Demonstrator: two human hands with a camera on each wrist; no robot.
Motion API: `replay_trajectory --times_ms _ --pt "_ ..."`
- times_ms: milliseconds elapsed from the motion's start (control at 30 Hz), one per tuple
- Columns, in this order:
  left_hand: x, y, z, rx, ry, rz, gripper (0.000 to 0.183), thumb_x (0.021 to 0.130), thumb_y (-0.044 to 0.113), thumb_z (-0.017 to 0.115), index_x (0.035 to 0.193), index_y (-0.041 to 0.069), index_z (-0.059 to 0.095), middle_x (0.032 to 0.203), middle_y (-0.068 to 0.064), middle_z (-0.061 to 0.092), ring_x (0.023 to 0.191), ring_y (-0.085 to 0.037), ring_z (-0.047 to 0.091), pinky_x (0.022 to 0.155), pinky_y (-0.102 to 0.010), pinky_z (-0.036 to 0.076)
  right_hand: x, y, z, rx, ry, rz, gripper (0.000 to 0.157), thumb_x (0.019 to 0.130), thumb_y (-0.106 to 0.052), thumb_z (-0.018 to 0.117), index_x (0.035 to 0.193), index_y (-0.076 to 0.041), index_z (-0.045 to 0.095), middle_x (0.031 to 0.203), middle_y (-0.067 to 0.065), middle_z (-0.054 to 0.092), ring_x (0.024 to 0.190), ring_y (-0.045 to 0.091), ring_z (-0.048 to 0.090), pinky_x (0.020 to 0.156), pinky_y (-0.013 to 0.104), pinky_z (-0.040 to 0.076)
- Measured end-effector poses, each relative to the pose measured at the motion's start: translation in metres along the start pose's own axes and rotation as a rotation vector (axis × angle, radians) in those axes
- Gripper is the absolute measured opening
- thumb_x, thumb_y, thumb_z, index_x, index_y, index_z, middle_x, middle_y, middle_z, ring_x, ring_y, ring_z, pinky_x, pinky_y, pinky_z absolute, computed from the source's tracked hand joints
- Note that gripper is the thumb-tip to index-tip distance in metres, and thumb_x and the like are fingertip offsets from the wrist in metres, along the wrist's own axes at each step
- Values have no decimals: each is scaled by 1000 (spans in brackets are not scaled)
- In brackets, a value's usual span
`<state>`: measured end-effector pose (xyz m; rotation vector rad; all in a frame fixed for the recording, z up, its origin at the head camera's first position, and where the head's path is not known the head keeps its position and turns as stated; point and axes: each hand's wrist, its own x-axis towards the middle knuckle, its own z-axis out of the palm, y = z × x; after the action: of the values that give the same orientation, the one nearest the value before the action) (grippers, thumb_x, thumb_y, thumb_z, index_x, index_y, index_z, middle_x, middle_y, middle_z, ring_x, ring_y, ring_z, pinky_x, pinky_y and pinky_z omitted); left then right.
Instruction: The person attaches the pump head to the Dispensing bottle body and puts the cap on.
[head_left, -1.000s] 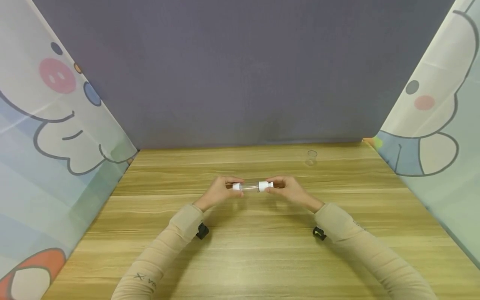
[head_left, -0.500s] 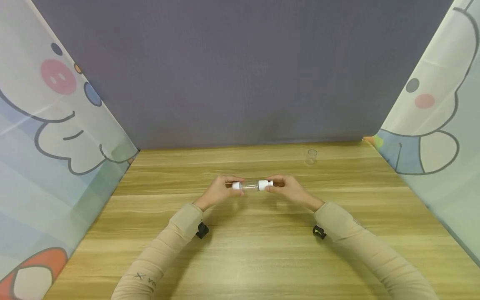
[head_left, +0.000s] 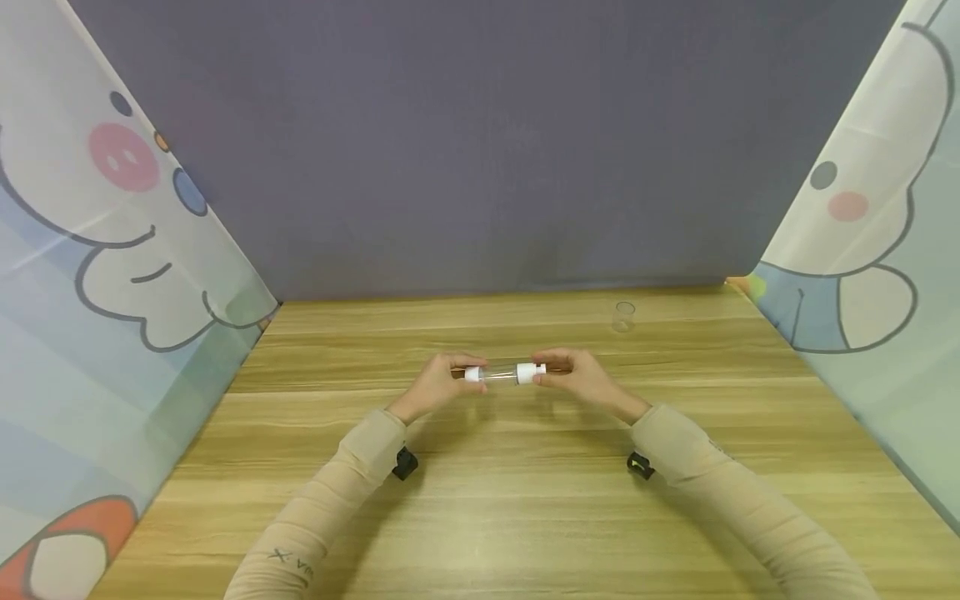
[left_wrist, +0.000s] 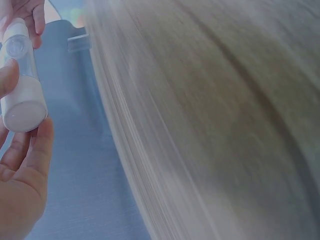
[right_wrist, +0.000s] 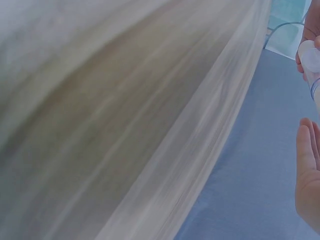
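A clear pump bottle (head_left: pixel 500 376) with a white base and a white pump top lies level above the table, held between both hands. My left hand (head_left: pixel 432 387) pinches the white base with thumb and fingers. At the other end, my right hand (head_left: pixel 590 383) grips the white pump top. In the left wrist view the round end of the base (left_wrist: pixel 25 116) faces the camera, and the other hand shows behind. Only part of the bottle (right_wrist: pixel 310 60) is visible at the right wrist view's edge, where the right fingers' contact is cut off.
A small clear cap or cup (head_left: pixel 623 317) stands upright near the back right of the wooden table (head_left: pixel 480 508). A dark grey panel (head_left: pixel 480 150) rises behind the table. Printed cartoon sheets flank the left side (head_left: pixel 60 333) and the right side (head_left: pixel 892 375).
Hardly anything differs: both hands keep their hold on the bottle in the same place. The head view shifts very slightly.
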<state>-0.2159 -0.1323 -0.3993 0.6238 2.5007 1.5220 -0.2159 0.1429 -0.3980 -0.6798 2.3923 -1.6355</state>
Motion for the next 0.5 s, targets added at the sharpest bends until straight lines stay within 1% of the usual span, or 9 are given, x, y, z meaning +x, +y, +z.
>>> replay_trajectory --times_ms 233,333,500 --pt "1 0 0 -2 -9 1 44 86 5 79 126 -6 65 128 -22 64 113 -36 63 95 -37 55 1 1 -1 36 -2 -21 46 92 -3 71 131 15 55 131 31 59 117 45 60 98 43 53" --pt "2 0 0 4 -9 9 44 86 4 78 126 -6 65 128 -22 64 113 -36 63 95 -38 55 3 1 -1 44 -14 -42 47 92 -1 71 132 16 54 132 31 58 119 45 59 99 41 52" --pt "1 -1 -1 15 -13 7 44 86 6 78 127 -6 65 129 -22 64 113 -35 63 96 -38 55 3 1 -1 53 -36 -53 47 92 1 70 132 17 53 133 31 57 119 45 58 99 40 53"
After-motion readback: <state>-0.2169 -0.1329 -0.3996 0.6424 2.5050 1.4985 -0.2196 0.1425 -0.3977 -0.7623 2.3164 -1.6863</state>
